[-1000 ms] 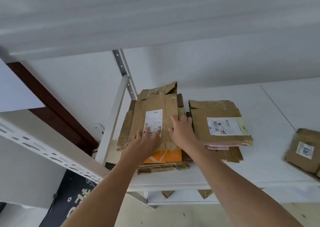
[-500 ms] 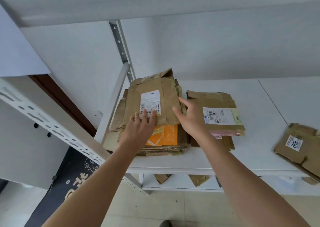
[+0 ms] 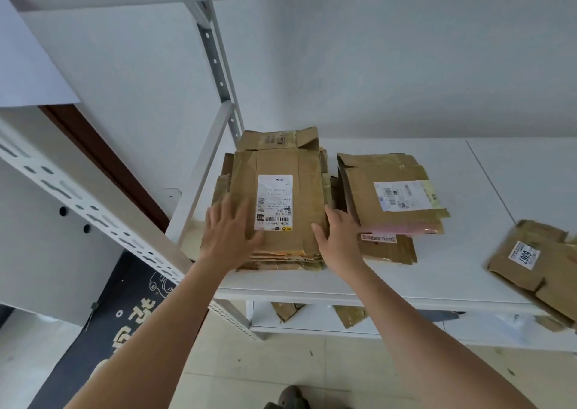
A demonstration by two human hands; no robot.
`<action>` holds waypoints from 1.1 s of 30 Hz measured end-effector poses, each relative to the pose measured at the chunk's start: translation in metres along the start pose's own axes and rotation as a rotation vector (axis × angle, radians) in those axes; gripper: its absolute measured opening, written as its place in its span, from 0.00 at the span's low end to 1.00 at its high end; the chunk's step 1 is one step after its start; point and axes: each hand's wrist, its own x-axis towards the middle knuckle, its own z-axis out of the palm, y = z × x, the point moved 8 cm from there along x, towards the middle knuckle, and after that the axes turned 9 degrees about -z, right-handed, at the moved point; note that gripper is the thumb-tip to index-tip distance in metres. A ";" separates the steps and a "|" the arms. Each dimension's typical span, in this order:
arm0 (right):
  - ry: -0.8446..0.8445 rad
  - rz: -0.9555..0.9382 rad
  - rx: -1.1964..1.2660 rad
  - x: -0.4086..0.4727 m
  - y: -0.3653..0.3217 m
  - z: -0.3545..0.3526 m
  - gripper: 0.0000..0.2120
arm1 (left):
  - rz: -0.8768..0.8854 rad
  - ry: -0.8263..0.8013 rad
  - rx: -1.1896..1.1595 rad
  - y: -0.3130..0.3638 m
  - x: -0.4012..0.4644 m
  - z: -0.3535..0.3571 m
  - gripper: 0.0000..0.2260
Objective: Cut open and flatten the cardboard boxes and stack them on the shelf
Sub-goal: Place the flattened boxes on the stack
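Left hand (image 3: 231, 237) flat, fingers spread, on top flattened box (image 3: 281, 202). Right hand (image 3: 338, 237) open against its right edge; second stack (image 3: 393, 202) just beyond, on shelf (image 3: 468, 277).

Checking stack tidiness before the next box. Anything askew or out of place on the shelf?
Yes. The flattened box at the far right lies rotated and overhangs the shelf's front edge, apart from the two stacks. The middle stack is fanned, its lower sheets sticking out. The left stack, under both open hands, looks squarer.
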 end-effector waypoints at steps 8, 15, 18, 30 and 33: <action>-0.027 0.084 0.297 0.006 0.009 0.017 0.24 | -0.422 -0.200 -0.425 -0.034 0.020 0.030 0.39; -0.073 0.158 -0.011 0.002 0.006 0.010 0.19 | -0.417 -0.151 -0.280 -0.030 0.016 0.025 0.36; -0.029 0.132 -0.400 0.011 -0.017 -0.004 0.20 | -0.333 -0.141 -0.082 -0.016 0.030 0.010 0.40; -0.123 -0.207 -0.487 0.121 0.002 0.054 0.35 | -0.001 0.051 -0.127 0.028 0.075 0.040 0.26; -0.060 -0.235 -0.467 0.124 0.009 0.061 0.35 | -0.027 0.066 -0.020 0.025 0.077 0.060 0.30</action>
